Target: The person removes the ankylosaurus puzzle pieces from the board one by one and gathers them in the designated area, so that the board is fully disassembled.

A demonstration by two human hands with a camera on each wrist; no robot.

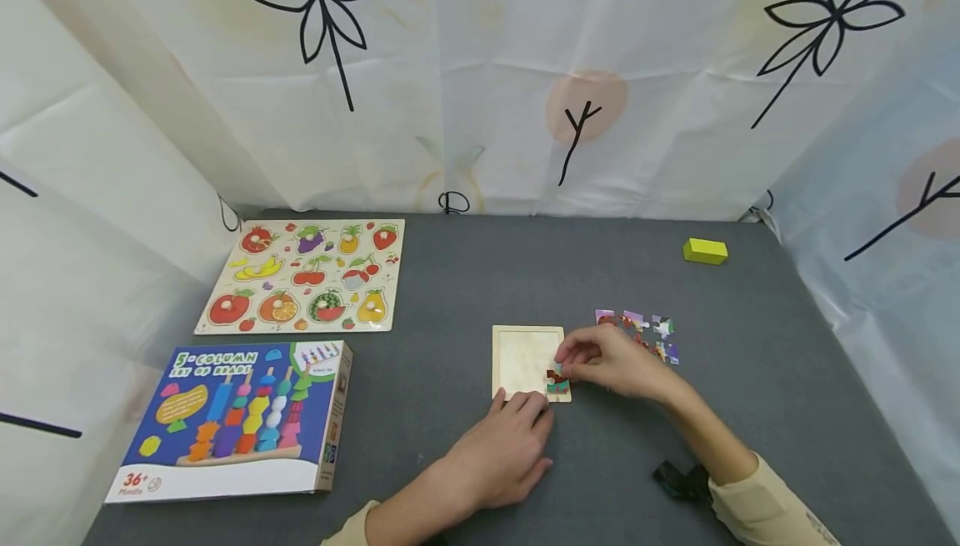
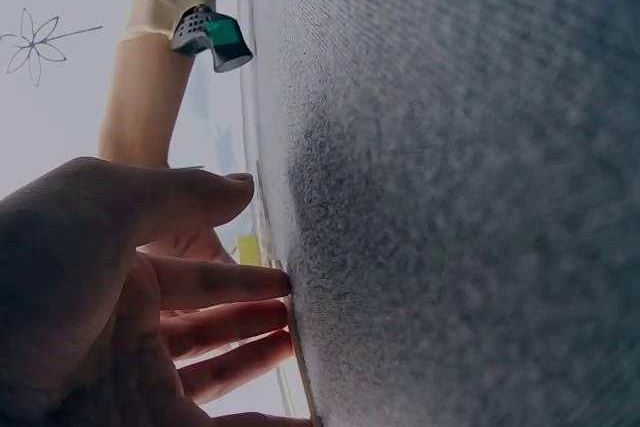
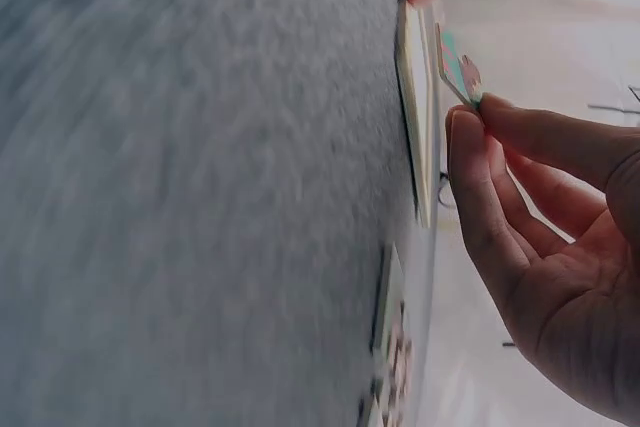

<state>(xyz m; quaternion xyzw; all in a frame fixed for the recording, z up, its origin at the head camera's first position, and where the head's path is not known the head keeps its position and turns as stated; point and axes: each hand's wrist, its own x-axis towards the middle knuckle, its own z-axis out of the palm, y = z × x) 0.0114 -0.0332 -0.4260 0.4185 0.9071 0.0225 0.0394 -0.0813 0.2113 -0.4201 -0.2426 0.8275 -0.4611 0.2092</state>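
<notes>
A small wooden puzzle board [image 1: 517, 363] with a raised rim lies at the middle of the table. My right hand [image 1: 611, 360] pinches a colourful jigsaw piece [image 3: 455, 65] between thumb and index finger. In the right wrist view that piece is tilted and raised off the board; in the head view it is over the board's near right corner. My left hand [image 1: 504, 450] touches the board's near edge with its fingertips [image 2: 283, 282], the fingers fairly straight. Other jigsaw pieces [image 1: 663, 327] lie loose to the right, partly hidden behind my right hand.
A fruit peg puzzle [image 1: 300, 277] lies at the back left, with a boxed bead set [image 1: 232, 421] in front of it. A yellow block [image 1: 705, 251] sits at the back right. White patterned curtains [image 1: 487, 112] hang behind and beside the grey table [image 1: 442, 279].
</notes>
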